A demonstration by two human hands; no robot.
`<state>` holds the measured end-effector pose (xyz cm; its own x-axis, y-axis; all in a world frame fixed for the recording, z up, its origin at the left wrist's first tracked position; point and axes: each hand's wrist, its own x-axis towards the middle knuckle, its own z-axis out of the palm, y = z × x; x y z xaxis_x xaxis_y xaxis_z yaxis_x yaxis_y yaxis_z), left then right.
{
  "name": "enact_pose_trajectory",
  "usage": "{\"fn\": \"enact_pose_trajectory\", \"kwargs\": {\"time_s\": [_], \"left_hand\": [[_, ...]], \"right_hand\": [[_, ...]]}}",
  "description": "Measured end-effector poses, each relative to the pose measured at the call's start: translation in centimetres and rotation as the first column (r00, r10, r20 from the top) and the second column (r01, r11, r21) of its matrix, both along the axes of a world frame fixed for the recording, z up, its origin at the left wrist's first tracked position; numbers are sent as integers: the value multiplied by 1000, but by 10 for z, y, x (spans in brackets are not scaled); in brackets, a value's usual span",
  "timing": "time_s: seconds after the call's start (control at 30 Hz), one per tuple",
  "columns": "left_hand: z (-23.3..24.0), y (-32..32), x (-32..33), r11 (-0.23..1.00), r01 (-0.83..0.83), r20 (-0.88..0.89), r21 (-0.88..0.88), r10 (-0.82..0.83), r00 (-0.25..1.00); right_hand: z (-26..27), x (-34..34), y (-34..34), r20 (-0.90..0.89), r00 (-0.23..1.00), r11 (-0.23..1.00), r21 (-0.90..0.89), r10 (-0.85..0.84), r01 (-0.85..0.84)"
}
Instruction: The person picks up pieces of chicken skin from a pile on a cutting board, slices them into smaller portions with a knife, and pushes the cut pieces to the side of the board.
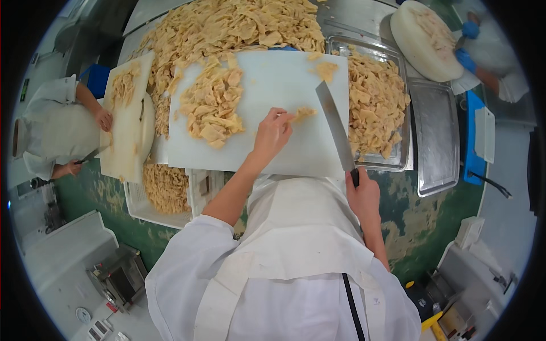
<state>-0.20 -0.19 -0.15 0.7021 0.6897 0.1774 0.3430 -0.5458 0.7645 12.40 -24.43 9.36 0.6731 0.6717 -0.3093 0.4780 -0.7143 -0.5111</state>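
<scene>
A large white cutting board (264,153) lies before me. My left hand (273,132) is over its middle, fingertips on a small yellowish piece of what looks like chicken skin (305,113). My right hand (363,194) grips the black handle of a long-bladed knife (335,119) at the board's right edge, its blade pointing away from me. A pile of similar pieces (215,102) lies on the board's left part, and a smaller piece (326,70) is near the far right corner, by the blade's tip.
A big heap of pieces (239,23) lies beyond the board. At right are a filled metal tray (405,160) and another metal tray (439,140). A white basket (158,219) holds more at lower left. Co-workers' hands with knives are at far left (103,119) and upper right (467,59).
</scene>
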Motion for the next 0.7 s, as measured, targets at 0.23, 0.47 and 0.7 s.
{"fn": "enact_pose_trajectory", "kwargs": {"time_s": [0.23, 0.47, 0.7], "left_hand": [[-11, -2, -10, 975, -85, 60, 204, 75, 995], [0, 8, -19, 966, -111, 95, 235, 90, 991], [10, 112, -24, 778, -346, 46, 525, 380, 924]], "right_hand": [[-17, -15, 19, 97, 961, 966, -39, 259, -257], [-3, -11, 8, 61, 990, 992, -4, 127, -127], [19, -28, 30, 9, 972, 968, 89, 234, -234]]}}
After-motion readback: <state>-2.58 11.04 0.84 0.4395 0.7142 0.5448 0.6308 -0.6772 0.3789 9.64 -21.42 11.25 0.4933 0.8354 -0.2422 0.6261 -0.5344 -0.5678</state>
